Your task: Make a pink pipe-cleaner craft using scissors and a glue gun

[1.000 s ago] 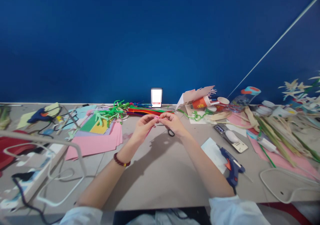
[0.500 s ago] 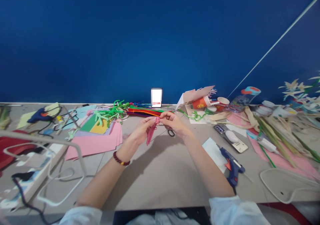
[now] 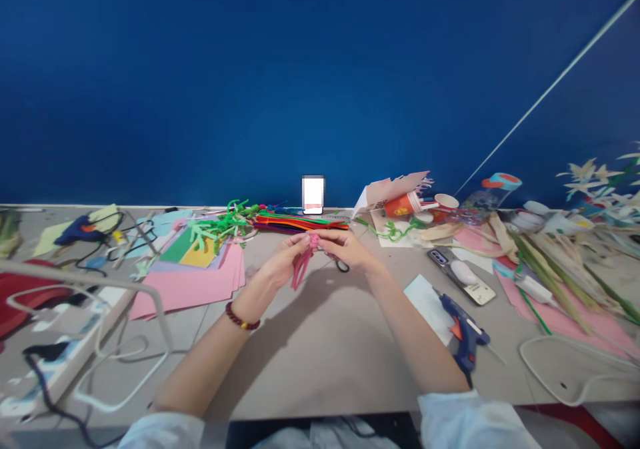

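Pinched pink pipe cleaner (image 3: 302,269) in fingertips of left hand (image 3: 283,260) and right hand (image 3: 347,249), both closed on it; held above table (image 3: 320,356), just beside scissors (image 3: 342,266).

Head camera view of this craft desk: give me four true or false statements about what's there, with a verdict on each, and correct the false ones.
1. The left hand and right hand both pinch a pink pipe cleaner. True.
2. The beaded bracelet is on the right wrist. False: it is on the left wrist.
3. A blue hot glue gun lies to the right of the right forearm. True.
4. The pink paper sheets lie under the right hand. False: they lie on the desk to the left of the left hand.
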A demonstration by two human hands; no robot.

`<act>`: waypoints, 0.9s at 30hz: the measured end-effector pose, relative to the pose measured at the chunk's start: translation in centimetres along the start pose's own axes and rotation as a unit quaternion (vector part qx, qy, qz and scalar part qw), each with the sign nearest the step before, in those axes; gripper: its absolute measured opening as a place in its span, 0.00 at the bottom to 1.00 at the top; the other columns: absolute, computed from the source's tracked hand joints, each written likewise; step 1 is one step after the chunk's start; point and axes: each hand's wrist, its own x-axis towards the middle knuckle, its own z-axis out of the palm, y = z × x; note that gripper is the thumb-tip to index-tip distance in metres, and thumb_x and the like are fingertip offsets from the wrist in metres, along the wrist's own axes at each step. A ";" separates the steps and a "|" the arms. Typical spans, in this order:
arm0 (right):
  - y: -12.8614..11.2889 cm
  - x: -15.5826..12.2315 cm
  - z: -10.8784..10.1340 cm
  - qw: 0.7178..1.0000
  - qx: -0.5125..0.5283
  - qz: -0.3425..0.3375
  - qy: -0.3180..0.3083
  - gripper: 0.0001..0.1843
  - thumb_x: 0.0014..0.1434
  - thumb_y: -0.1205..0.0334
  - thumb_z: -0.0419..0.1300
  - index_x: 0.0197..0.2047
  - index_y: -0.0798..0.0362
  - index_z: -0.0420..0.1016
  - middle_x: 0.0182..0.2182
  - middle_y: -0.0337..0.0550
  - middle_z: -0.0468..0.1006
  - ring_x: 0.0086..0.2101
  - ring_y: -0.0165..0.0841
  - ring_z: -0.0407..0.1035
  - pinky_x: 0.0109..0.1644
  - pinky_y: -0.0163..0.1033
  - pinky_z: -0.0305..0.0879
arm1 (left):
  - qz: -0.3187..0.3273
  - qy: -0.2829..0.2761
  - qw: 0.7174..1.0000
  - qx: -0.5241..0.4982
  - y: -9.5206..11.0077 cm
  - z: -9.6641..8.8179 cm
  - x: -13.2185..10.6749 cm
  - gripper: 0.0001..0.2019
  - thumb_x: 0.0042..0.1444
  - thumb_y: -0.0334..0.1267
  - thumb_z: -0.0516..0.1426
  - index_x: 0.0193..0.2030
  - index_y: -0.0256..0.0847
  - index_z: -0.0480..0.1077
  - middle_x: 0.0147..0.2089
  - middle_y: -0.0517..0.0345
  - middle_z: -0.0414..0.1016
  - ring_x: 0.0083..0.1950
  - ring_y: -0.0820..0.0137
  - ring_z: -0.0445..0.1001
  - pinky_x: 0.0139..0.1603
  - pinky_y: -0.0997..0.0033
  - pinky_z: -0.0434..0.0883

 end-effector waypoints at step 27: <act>-0.9 -0.3 0.1 0.997 -0.055 -0.044 0.033 0.13 0.54 0.53 0.59 0.40 0.51 0.75 0.26 0.37 0.71 0.23 0.25 0.57 0.25 0.32 0.54 | 0.102 0.020 0.992 0.074 0.7 1.2 -0.8 0.18 0.38 0.35 0.68 0.37 0.37 0.71 0.30 0.56 0.79 0.32 0.70 0.77 0.41 0.70 0.72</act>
